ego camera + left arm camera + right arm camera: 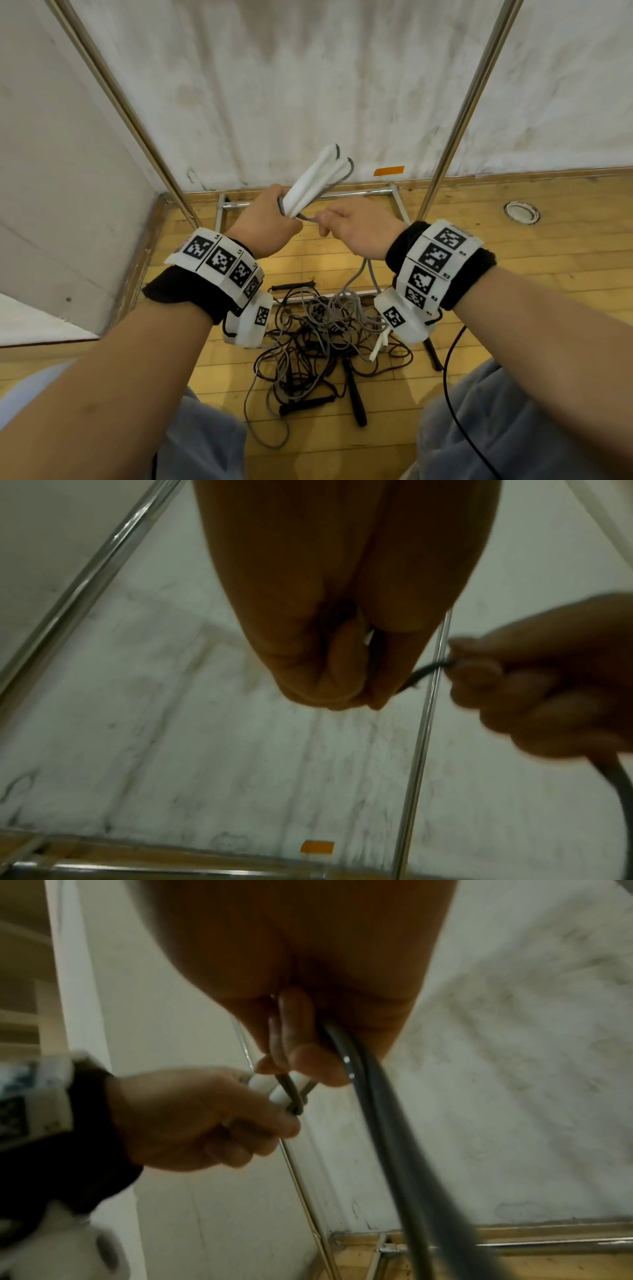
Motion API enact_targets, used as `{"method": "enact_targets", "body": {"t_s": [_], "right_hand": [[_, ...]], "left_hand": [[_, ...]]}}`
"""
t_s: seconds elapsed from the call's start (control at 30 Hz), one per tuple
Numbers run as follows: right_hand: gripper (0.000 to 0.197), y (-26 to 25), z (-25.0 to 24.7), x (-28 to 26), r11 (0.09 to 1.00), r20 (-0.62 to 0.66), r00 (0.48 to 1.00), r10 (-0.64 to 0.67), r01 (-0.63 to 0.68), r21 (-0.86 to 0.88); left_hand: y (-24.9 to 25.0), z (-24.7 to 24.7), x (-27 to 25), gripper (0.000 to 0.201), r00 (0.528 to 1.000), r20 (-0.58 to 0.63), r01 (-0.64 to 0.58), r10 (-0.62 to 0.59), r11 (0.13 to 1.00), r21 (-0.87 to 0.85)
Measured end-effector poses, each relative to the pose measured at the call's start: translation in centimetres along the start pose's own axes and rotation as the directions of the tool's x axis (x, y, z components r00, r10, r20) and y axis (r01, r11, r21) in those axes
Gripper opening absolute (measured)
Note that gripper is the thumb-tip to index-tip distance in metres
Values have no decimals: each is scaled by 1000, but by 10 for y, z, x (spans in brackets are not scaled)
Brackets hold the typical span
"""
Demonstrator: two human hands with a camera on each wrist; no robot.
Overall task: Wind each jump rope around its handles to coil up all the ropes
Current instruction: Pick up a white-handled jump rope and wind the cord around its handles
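Observation:
My left hand (274,214) grips two white jump-rope handles (318,183) held side by side, their tips pointing up and away. A grey rope (310,218) runs from the handles' lower end to my right hand (337,222), which pinches it a short way off. In the right wrist view the grey rope (394,1123) passes through my curled right fingers (308,1064) and hangs down. The left wrist view shows my left hand (335,674) closed, with the rope (424,673) stretched to the right hand (534,696). On the floor below lies a tangled pile of grey and dark ropes (322,335).
A metal rack frame stands ahead, with slanted poles (469,102) and a base rail (359,195) on the wooden floor. Black handles (356,397) lie in the pile. A white wall is behind, an orange tape strip (388,170) on it. My knees sit at the bottom.

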State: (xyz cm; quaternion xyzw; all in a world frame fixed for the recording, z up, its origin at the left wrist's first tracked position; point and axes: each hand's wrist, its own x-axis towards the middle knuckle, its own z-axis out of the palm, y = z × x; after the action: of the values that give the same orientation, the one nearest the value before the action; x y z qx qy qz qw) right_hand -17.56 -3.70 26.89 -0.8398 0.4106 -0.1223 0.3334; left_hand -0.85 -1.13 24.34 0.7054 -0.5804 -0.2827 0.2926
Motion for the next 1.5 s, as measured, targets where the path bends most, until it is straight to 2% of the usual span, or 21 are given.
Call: {"method": "enact_targets", "body": {"t_s": [0.1, 0.17, 0.3, 0.4, 0.53, 0.67, 0.77, 0.87, 1.0, 1.1, 1.23, 1.3, 1.37, 1.4, 1.47, 1.5], "right_hand": [[41, 2, -4, -3, 995, -53, 999, -8, 13, 100], [40, 0, 0, -5, 994, -28, 1000, -13, 16, 109], [37, -6, 11, -8, 999, 35, 999, -42, 43, -17], [35, -5, 9, -10, 998, 56, 997, -61, 61, -3], [42, 4, 9, -11, 996, 10, 997, -79, 78, 39], [39, 22, 0, -9, 992, -5, 998, -56, 55, -113], [34, 28, -6, -7, 987, -83, 995, -60, 47, -155], [37, 27, -10, 0, 975, -216, 974, -76, 27, -220], [43, 30, -23, 8, 959, -324, 946, 16, -106, -264], [44, 35, -33, 13, 984, -295, 953, 66, -111, -137], [36, 38, -51, 9, 991, -150, 986, 73, -55, 121], [32, 40, -56, 7, 952, -97, 992, 84, -51, 301], [28, 41, -59, 4, 840, -39, 993, 108, -70, 538], [30, 43, -58, 4, 808, -19, 992, 121, -87, 583], [29, 45, -53, 6, 835, -15, 985, 169, -135, 534], [26, 46, -49, 7, 820, -20, 981, 195, -152, 552]], "left_hand": [[1, 5, -2, 33, 999, 25, -28, 26, 994, 104], [3, 12, -4, 32, 1000, -3, -31, 31, 989, 145], [5, 24, -4, 31, 999, -30, -14, 26, 939, 343], [1, 27, -1, 28, 998, -68, 44, -19, 923, 383], [-5, 30, 1, 19, 996, -93, 45, -1, 884, 466], [-14, 28, -1, 19, 998, -63, 24, 11, 847, 531], [-17, 29, -1, 26, 999, -29, 36, -25, 834, 551], [-12, 33, -5, 24, 998, 64, -50, 16, 821, 569], [-2, 34, -11, 18, 983, 175, -137, 45, 815, 563], [3, 24, -14, 21, 967, 239, -202, 93, 850, 487], [14, 8, -22, 28, 947, 258, -283, 192, 880, 382], [20, 4, -28, 24, 947, 225, -296, 229, 895, 335], [26, 1, -33, 15, 946, 207, -301, 251, 917, 262], [28, 0, -34, 12, 946, 198, -297, 257, 932, 210], [34, -1, -37, 23, 952, 159, -280, 263, 955, 97], [36, 0, -37, 26, 956, 131, -272, 263, 961, 54]]}}
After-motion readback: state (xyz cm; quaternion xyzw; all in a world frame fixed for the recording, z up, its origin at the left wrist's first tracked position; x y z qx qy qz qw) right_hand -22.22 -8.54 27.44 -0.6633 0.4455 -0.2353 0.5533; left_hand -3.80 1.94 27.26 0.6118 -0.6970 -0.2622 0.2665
